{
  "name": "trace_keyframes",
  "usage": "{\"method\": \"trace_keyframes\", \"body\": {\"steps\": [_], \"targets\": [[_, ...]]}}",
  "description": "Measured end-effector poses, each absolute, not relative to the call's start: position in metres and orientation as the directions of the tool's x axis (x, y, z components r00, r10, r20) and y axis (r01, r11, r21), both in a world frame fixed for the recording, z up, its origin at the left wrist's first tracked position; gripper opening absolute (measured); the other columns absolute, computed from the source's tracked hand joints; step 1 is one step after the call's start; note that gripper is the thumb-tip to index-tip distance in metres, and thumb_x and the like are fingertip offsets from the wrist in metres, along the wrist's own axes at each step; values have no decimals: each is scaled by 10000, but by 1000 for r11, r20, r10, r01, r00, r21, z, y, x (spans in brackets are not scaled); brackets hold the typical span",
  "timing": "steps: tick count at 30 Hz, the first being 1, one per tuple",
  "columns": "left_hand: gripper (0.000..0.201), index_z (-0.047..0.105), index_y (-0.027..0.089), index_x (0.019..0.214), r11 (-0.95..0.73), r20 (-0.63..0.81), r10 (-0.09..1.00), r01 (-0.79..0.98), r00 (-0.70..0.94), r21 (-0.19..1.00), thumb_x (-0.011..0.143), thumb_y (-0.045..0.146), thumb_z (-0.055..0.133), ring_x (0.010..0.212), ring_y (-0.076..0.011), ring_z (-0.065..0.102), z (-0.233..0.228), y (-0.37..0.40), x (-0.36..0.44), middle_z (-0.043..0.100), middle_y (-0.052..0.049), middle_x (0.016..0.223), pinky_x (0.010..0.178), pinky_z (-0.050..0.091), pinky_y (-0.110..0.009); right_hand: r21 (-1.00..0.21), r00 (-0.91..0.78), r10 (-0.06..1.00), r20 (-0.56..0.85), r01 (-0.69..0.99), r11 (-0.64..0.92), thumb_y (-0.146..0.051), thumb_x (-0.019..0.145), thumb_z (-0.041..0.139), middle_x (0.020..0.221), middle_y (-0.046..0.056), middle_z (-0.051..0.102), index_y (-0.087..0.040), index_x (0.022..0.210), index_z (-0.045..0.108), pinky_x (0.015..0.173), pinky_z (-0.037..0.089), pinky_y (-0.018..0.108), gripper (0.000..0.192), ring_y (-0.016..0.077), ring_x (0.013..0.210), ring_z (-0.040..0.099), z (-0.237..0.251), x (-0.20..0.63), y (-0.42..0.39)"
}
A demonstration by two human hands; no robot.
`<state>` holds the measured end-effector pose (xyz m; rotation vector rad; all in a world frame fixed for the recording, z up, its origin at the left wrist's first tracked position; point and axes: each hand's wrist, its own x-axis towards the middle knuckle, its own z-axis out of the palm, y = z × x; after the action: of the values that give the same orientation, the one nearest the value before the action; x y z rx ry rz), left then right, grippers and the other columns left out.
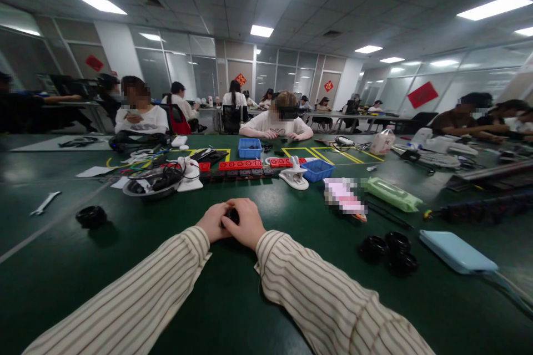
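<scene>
My left hand [213,222] and my right hand [250,223] meet at the middle of the dark green table [233,299]. Both are closed around one small black round part [233,215], of which only a sliver shows between the fingers. Both arms wear striped sleeves. Three more black round parts [389,252] lie in a cluster to the right. Another black round part [91,216] sits alone to the left.
A wrench [45,202] lies far left. A light blue case [456,252] lies right, a green pouch [393,194] behind it. A bowl of cables [152,182], red strips [239,165] and blue bins [250,148] stand ahead. People sit across the table and beyond.
</scene>
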<state>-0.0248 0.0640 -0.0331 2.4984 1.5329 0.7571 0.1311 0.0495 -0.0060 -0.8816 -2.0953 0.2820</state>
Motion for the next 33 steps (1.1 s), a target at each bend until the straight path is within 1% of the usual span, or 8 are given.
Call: {"method": "trace_keyframes", "body": {"steps": [4,8,15,22,25,28,30,33], "targets": [[445,564,183,963,-433,368,873,854,319,287,571,364,672,902,-267,558,-26,57,-19,594,-73,936,843,416,-386,-510,-325,752,574,576,639,-376,722,641,1012,63,544,-166,1037,508,850,364,356,401,209,947,473,-5,130,49],[353,571,179,883,-425,363,878,858,313,288,584,345,657,852,-253,551,-22,56,-17,582,-61,862,804,422,-369,-491,-316,768,556,621,611,-405,717,648,916,43,535,-177,896,544,808,367,341,308,198,889,473,-8,129,52],[422,579,177,948,-500,364,857,757,364,420,542,250,667,949,-243,528,-32,69,-28,584,-58,967,890,405,-365,-459,-421,688,591,526,716,-192,706,611,866,21,568,-175,856,581,804,351,305,155,178,881,473,-11,131,57],[264,617,164,845,-495,286,868,669,406,555,593,243,630,1016,-243,523,-38,74,-36,598,-41,1023,939,386,-364,-421,-544,582,605,402,813,-57,662,520,821,-8,611,-201,726,604,872,319,315,179,170,917,501,-8,132,53],[314,615,149,871,-485,286,874,671,392,561,573,241,651,997,-251,533,-41,75,-35,603,-55,1020,928,396,-377,-415,-546,566,618,385,824,-58,667,513,823,-8,612,-200,744,606,897,310,315,185,167,938,496,-6,132,51],[464,580,153,992,-490,299,871,687,389,536,553,265,678,983,-251,538,-43,75,-32,602,-63,1026,906,409,-377,-428,-502,585,638,401,810,-113,695,544,904,6,604,-194,879,588,894,324,318,205,173,944,484,-4,132,48],[553,551,172,1050,-497,311,867,726,390,476,538,314,703,988,-258,531,-41,72,-29,590,-69,1051,901,403,-383,-449,-435,629,644,451,771,-192,716,582,975,31,579,-182,964,556,884,336,329,250,186,955,473,-3,132,46],[571,546,181,1029,-453,333,880,811,339,370,524,381,720,948,-262,535,-36,67,-25,585,-75,1001,871,403,-390,-487,-327,719,614,559,671,-336,728,622,1003,65,542,-164,1011,521,861,351,355,345,209,951,464,-4,131,47]]}}
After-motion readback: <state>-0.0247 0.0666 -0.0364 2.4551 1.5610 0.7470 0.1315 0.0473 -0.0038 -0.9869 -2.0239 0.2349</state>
